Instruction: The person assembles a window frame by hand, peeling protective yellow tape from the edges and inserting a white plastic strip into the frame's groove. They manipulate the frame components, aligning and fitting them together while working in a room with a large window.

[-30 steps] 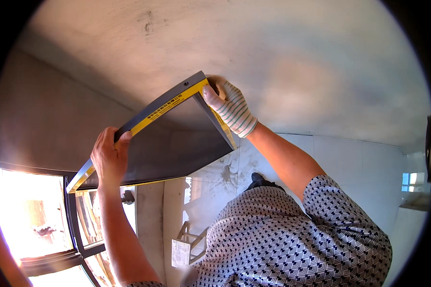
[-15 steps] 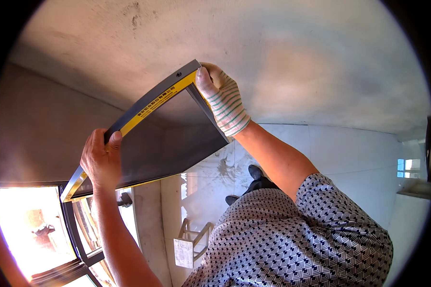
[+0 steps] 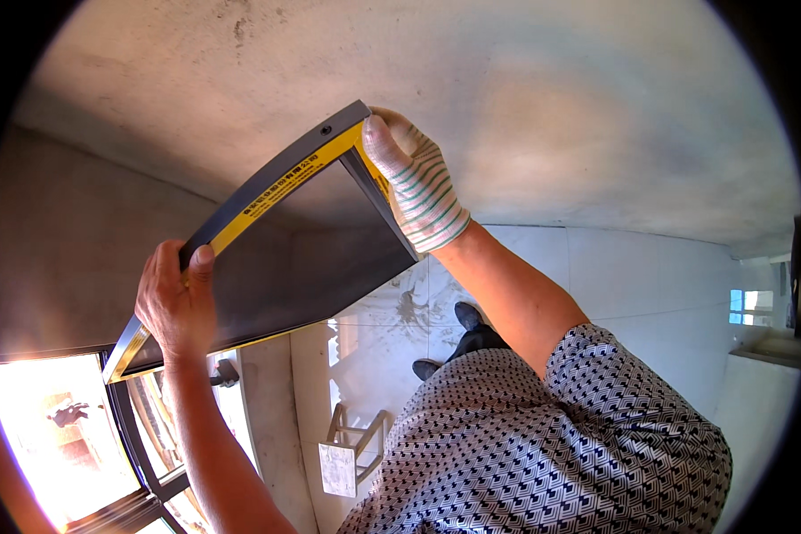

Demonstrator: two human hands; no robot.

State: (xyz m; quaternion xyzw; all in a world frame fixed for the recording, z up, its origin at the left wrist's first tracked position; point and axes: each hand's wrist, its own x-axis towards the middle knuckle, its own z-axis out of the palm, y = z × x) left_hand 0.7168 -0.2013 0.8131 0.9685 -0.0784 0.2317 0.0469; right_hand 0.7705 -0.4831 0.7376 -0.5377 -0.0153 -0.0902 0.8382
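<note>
A window screen (image 3: pixel 316 254) with a grey frame, dark see-through mesh and a yellow printed strip along its edge is held up in front of me, tilted. My bare left hand (image 3: pixel 176 307) is closed around the frame's long edge, toward its lower left end, the thumb lying over the yellow strip. At the upper right corner, my right hand (image 3: pixel 418 182), in a white glove with green stripes, grips the frame with its thumb on the near face. Its other fingers are partly hidden behind the corner.
A dark-framed window (image 3: pixel 120 427) with bright light stands at the lower left, just under the screen. A small pale stool (image 3: pixel 340 469) is on the tiled floor (image 3: pixel 636 276) below. A stained plaster wall (image 3: pixel 578 116) rises beyond my hands.
Both hands and the window screen have shifted slightly to the left, the upper right corner also rising a little in view. Both grips stay as they were.
</note>
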